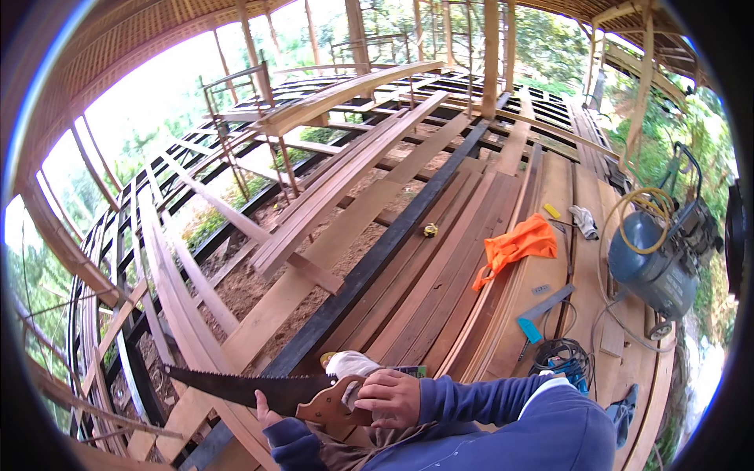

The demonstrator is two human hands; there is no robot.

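A handsaw (259, 386) with a dark toothed blade and a wooden handle lies across the front of my body, teeth upward and tip to the left. Wrapped over its handle, my right hand (389, 398) is closed. My left hand (267, 410) is at the lower edge of the blade, one finger stretched up against it; the blade hides some of this hand. Just beyond the handle is a white cloth-like thing (351, 363), partly covered.
An orange cloth (518, 247), a tape measure (430, 230), a try square (543, 312) and a coiled black cable (561, 357) lie on the planks. A blue air compressor (652, 259) stands at right. Open joists over soil (236, 286) stretch left, crossed by loose boards.
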